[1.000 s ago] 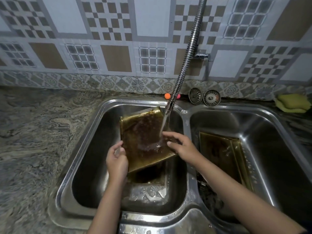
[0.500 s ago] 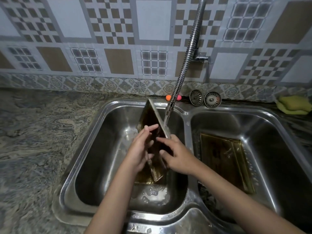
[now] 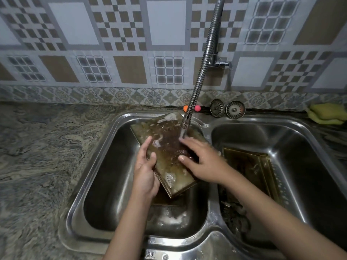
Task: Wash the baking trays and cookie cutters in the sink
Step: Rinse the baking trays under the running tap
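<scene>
The left hand (image 3: 144, 171) clamps the baking tray (image 3: 167, 152) by its left edge, thumb on top, holding it tilted over the left sink basin (image 3: 105, 184); the right hand (image 3: 202, 162) rests spread fingers flat on its face. Stiff, wet and soapy, it will probably slip, so gripping the rims looks safest. Right of the grip a second tray (image 3: 249, 166) lies in the other basin. Above it, the faucet (image 3: 199, 79) pours water close to the fingers.

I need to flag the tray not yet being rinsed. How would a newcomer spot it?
Find the double steel sink; take its right basin. The idle tray leans there, untouched, while the other tray is held under the tap.
</scene>
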Action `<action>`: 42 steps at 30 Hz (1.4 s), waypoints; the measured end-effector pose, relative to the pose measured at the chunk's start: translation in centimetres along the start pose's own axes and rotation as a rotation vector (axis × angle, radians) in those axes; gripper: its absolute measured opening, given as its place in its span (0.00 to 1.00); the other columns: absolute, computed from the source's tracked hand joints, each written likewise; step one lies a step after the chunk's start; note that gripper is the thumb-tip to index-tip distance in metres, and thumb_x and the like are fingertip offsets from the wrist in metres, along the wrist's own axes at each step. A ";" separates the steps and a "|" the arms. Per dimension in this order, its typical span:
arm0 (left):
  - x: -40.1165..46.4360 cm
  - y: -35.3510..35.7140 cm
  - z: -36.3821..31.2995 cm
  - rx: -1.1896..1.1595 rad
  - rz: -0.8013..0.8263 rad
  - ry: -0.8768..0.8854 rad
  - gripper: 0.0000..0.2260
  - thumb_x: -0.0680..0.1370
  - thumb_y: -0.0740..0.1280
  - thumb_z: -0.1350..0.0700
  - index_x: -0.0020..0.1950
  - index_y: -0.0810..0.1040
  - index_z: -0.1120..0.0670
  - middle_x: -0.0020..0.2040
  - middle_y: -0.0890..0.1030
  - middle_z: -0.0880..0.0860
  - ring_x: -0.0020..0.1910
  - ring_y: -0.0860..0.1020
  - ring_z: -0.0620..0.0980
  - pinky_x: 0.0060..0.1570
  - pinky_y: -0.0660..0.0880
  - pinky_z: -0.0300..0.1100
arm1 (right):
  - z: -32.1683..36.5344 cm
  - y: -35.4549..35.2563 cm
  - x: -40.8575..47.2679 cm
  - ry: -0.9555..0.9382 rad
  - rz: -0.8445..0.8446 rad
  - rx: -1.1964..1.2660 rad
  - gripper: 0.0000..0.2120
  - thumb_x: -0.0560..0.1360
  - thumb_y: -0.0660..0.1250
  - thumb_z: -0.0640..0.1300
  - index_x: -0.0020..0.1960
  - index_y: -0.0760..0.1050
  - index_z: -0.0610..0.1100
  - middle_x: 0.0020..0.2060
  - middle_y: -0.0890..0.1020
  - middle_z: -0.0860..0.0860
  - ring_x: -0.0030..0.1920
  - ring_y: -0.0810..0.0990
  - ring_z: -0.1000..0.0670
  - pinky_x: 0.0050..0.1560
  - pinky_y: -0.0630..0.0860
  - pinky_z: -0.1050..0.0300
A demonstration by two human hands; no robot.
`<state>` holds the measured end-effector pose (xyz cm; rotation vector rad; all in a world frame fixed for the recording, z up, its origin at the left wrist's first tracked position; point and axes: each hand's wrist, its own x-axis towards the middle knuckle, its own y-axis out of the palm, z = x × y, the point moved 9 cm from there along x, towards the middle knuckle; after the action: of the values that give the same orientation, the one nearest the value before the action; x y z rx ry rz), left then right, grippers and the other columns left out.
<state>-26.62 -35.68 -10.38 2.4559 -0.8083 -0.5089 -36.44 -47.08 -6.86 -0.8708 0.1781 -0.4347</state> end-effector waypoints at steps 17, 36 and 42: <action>1.1 -0.3 3.3 0.166 0.107 0.081 0.22 0.71 0.69 0.60 0.64 0.74 0.46 0.70 0.72 0.51 0.71 0.66 0.58 0.69 0.63 0.59 | -5.1 -0.1 1.7 0.220 0.075 -0.436 0.34 0.79 0.44 0.62 0.77 0.34 0.48 0.74 0.30 0.48 0.74 0.30 0.48 0.71 0.35 0.35; 1.2 0.2 3.2 0.024 -0.088 -0.127 0.20 0.80 0.54 0.68 0.67 0.71 0.51 0.52 0.82 0.52 0.47 0.82 0.47 0.45 0.81 0.41 | 1.4 4.5 2.7 -0.079 0.136 -0.211 0.26 0.82 0.49 0.52 0.77 0.49 0.48 0.78 0.47 0.53 0.77 0.43 0.52 0.73 0.40 0.42; -0.4 -1.0 3.6 0.076 -0.082 -0.217 0.20 0.80 0.55 0.67 0.64 0.73 0.49 0.48 0.83 0.53 0.44 0.82 0.50 0.40 0.81 0.47 | -6.5 1.4 4.3 0.268 0.169 -0.321 0.31 0.81 0.46 0.59 0.78 0.46 0.45 0.77 0.42 0.47 0.77 0.39 0.47 0.71 0.40 0.34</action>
<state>-28.26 -35.97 -13.77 2.5422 -0.8279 -0.7995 -34.22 -52.68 -11.98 -1.1006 0.5766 -0.3679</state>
